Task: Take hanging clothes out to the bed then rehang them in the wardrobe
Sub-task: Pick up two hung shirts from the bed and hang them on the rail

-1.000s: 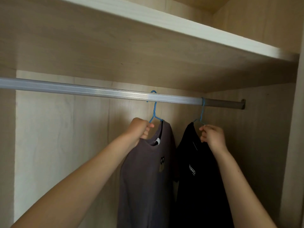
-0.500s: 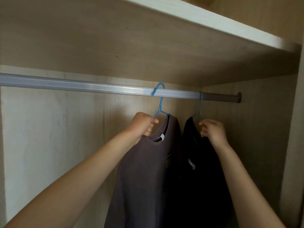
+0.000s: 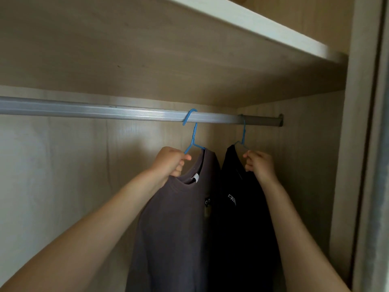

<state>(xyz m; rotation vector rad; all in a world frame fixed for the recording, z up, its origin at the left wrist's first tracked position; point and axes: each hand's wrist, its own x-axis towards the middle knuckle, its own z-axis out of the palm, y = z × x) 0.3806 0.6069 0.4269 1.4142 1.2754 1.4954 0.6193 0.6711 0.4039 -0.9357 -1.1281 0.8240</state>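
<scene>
1. Inside the wardrobe, a person's left hand point(image 3: 171, 161) clenched the shoulder of a blue hanger point(image 3: 192, 135) carrying a grey T-shirt point(image 3: 174, 228). The fingers point(image 3: 185, 158) were closed just below the hanger's neck, where a lift would likely carry straight to the hook.

2. The right hand point(image 3: 260, 164) gripped a second blue hanger point(image 3: 243, 133) at the same spot, fingers closed on the wire just above the collar of a black T-shirt point(image 3: 242, 228).

3. Both hooks sat over the metal rail point(image 3: 105, 110) directly above the fingers, the left one tilted across it, the right one close to the rail's end bracket. The two shirts hung touching, below and between the fingers.

4. With one hand to each hanger, the person appeared set to take both garments at once. Whether the hooks were going on or coming off could not be told from this moment.

5. A wooden shelf point(image 3: 252, 24) sat close over the rail, leaving little room above the fingers to raise a hook, which may explain the left hanger's slant.
</scene>
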